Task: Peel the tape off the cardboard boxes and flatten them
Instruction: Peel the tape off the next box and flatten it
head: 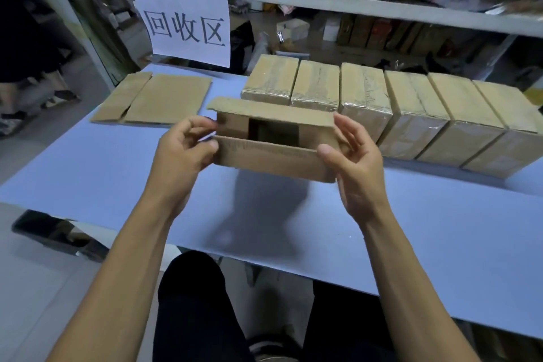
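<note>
An opened cardboard box (270, 156) is held above the blue table (117, 173), its long flaps spread and a dark opening showing between them. My left hand (183, 150) grips the box's left end, fingers curled at the flap edge. My right hand (349, 156) holds the right end, thumb on the near flap and fingers behind. A flattened box (164, 98) lies at the table's far left. Several taped boxes (411, 114) stand side by side in a row along the far edge, clear tape glinting on them.
A white paper sign (185, 23) with black characters hangs from the grey shelf rail (382, 9) behind the table. The shelves hold bags and packages. A dark object (55, 235) lies on the floor at the left. A person's legs (35, 67) show far left.
</note>
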### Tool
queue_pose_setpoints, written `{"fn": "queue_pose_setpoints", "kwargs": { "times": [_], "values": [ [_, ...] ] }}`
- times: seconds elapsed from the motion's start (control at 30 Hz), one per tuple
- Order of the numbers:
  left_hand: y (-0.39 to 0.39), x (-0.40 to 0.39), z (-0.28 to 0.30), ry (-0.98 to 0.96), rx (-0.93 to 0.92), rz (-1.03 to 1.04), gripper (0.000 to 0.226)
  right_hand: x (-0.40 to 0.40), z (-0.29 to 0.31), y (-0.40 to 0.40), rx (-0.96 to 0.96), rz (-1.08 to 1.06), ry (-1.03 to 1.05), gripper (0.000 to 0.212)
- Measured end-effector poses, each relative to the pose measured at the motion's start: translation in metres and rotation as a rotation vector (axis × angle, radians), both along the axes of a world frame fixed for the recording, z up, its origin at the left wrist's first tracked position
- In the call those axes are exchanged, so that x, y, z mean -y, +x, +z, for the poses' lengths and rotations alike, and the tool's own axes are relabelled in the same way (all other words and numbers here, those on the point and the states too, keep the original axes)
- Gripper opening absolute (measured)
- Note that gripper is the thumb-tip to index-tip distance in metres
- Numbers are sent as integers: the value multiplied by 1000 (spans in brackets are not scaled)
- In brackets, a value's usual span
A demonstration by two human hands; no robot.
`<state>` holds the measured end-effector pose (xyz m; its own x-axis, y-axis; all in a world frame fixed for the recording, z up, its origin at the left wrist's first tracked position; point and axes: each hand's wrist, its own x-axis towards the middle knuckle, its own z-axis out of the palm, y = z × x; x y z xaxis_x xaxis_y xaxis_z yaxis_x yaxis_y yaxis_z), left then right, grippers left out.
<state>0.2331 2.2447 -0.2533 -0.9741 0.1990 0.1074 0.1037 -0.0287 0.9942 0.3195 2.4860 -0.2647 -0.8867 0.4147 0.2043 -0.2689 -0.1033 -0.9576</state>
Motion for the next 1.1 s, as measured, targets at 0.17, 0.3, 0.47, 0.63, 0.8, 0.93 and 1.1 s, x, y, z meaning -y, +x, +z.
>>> {"fn": "queue_pose_setpoints", "kwargs": {
  "times": [0.17, 0.3, 0.47, 0.63, 0.8, 0.93, 1.1],
  "values": [
    [14, -2, -8, 65, 43, -87, 18, -8, -2, -8, 114, -165, 195, 15],
    [11, -7, -16, -58, -2, -6, 33, -3, 5, -7, 228, -219, 436, 19],
    [2, -11, -15, -287, 55, 31, 44, 8, 14, 0, 390, -116, 765, 56],
    [0, -34, -1, -724, 103, 89, 83, 22, 18, -8, 362, -267, 916, 52],
    [4, -19, -9, -473, 67, 37, 76, -1, 11, 0, 162, -156, 353, 48],
    [11, 8, -12, -34, 189, -131, 80, -16, 5, 8, 252, 57, 44, 41],
    [26, 20, -21, 98, 355, -188, 66, -8, 9, 9, 529, 63, 64, 32]
  ]
}}
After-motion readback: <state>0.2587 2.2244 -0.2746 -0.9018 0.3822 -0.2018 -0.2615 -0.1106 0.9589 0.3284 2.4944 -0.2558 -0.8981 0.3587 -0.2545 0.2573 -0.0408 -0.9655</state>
